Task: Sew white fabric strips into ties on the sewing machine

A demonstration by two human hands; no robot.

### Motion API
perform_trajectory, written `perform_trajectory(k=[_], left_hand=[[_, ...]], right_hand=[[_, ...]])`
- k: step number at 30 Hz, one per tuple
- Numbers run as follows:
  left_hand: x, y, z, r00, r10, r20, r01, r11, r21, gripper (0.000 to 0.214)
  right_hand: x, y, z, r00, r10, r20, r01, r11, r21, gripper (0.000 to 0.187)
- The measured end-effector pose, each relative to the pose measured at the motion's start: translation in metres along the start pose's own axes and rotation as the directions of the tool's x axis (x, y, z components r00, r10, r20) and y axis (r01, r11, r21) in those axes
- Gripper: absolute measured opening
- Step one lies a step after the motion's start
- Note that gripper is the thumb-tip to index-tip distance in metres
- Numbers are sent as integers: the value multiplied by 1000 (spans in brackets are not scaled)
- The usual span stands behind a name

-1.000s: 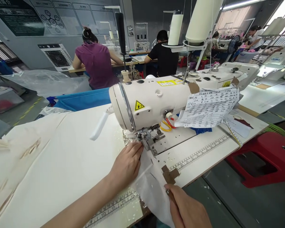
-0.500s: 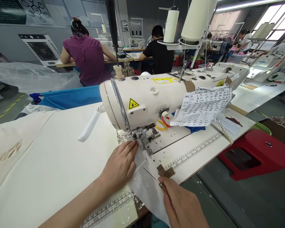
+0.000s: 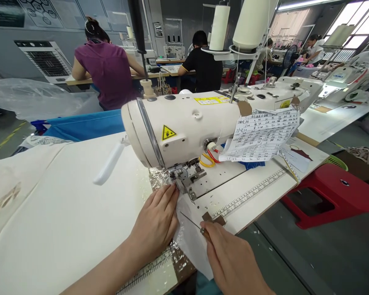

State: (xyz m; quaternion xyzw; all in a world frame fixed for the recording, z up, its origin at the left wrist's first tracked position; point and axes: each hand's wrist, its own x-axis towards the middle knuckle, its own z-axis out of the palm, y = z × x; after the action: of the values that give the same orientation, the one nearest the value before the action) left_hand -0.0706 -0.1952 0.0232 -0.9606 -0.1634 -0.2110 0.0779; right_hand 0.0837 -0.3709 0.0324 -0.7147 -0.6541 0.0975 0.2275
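Observation:
A white sewing machine (image 3: 178,127) stands in front of me, its presser foot and needle area (image 3: 181,176) low on the left end. My left hand (image 3: 160,215) lies flat with fingers stretched forward, fingertips beside the presser foot, pressing on thin white fabric (image 3: 192,246). In my right hand (image 3: 227,254) is an awl (image 3: 202,230), gripped by its wooden handle. The awl's thin metal spike points up and left across the fabric, its tip near the left hand's fingers. The fabric hangs past the table's front edge; part of it is hidden under both hands.
Yellow and red handled scissors (image 3: 207,159) lie behind the needle area. A handwritten sheet (image 3: 261,135) hangs on the machine. Printed rulers (image 3: 252,192) run along the table (image 3: 89,229). A red stool (image 3: 335,196) stands at right. Co-workers sit at machines beyond.
My right hand and the awl have moved slightly left and up, nearer my left hand. The fabric's hanging end has shifted up toward the machine. The view has shifted slightly.

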Motion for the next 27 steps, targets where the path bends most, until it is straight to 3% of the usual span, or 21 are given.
perform_trajectory(k=[13,27], left_hand=[[-3,8,-4,1000,15,-27,-16,999,-40,43],[9,-9,-2,997,-60,-50,63,996,60,40]], right_hand=[[10,-5,5,999,-26,19,27,998,-57,38],[40,-17,8,999,-23,-37,21,998,-63,35]])
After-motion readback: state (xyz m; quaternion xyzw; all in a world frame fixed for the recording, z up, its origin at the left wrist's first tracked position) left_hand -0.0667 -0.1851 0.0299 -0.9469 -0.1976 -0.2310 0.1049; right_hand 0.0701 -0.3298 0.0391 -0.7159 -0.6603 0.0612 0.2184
